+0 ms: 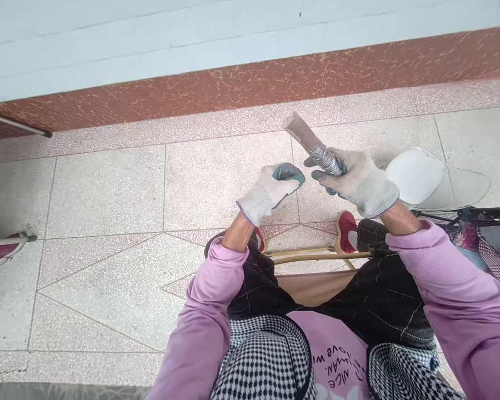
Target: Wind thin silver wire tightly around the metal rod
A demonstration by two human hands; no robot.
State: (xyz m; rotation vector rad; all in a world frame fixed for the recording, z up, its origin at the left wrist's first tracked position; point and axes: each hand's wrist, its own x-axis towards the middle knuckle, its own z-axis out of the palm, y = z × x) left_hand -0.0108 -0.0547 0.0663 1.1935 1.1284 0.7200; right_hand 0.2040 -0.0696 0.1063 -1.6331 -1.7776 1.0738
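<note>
My right hand (350, 175), in a white knit glove with grey-green coated fingers, is wrapped around a wire-wound stick (303, 132). The stick is flat, brownish and tilted up to the left, its bare end toward the wall. Several turns of silvery wire (325, 159) circle the part close to my fingers. To the left, my left hand (279, 186), gloved the same way, is closed in a pinch apart from the stick. Whatever its fingertips may hold is too fine to see.
A white round-cornered object (414, 175) with a clear rim stands on the tiled floor (108, 189) at the right. Ahead runs a wall with a reddish-brown base (233, 89). Metal tubes (16, 122) jut in from the left. A red shoe (2, 253) shows at the far left.
</note>
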